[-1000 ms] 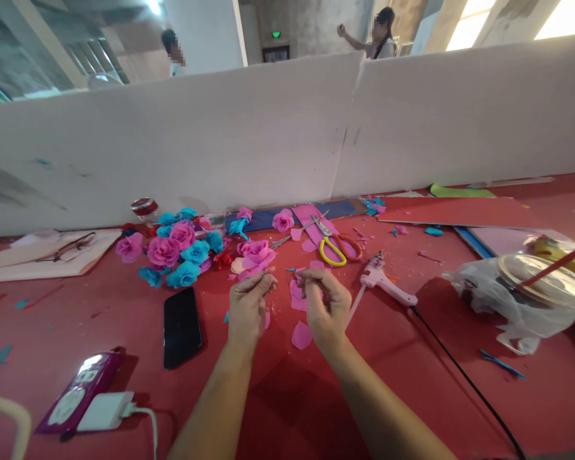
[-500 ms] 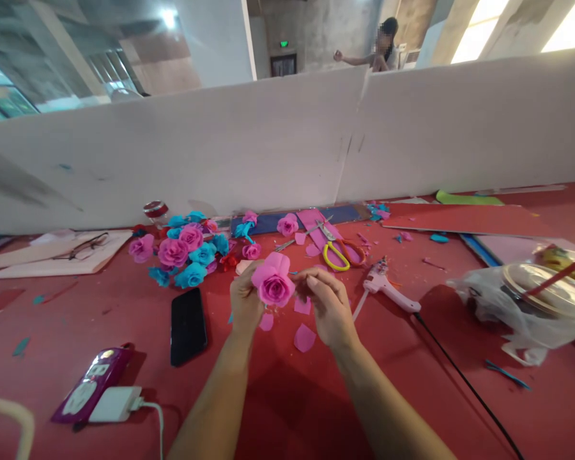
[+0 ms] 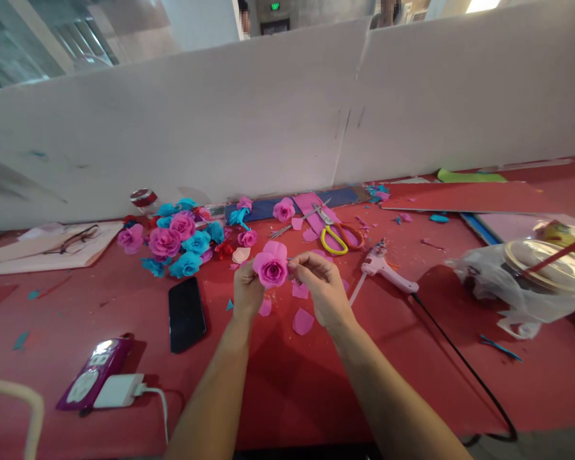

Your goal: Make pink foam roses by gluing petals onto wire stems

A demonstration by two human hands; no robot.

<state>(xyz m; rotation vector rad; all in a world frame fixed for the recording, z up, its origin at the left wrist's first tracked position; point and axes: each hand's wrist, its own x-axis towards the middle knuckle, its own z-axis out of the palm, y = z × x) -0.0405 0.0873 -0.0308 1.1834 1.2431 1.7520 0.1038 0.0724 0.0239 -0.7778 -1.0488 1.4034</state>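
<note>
Between my two hands is a pink paper rose (image 3: pixel 271 266), its open face turned toward me and one broad petal standing up at the top. My left hand (image 3: pixel 248 291) is closed on it from the left, its fingertips hidden behind the bloom. At the right edge, my right hand (image 3: pixel 322 286) pinches the rose with thumb and forefinger. Loose pink petals (image 3: pixel 303 321) lie on the red table below the hands. Beyond them are yellow-and-orange-handled scissors (image 3: pixel 336 236) on a pink paper strip (image 3: pixel 310 206). A glue gun (image 3: pixel 386 271) lies to the right.
A bunch of pink and blue paper flowers (image 3: pixel 184 236) sits at the left, behind a black phone (image 3: pixel 186 315). Nearer are a purple packet (image 3: pixel 96 374) and a white charger (image 3: pixel 119 390). A bagged lidded bowl (image 3: pixel 551 271) stands right. A white partition (image 3: pixel 196 128) closes the back.
My view has tipped down, so the table sits higher in the picture. The rose has turned slightly, and my right fingertips have come onto its edge.
</note>
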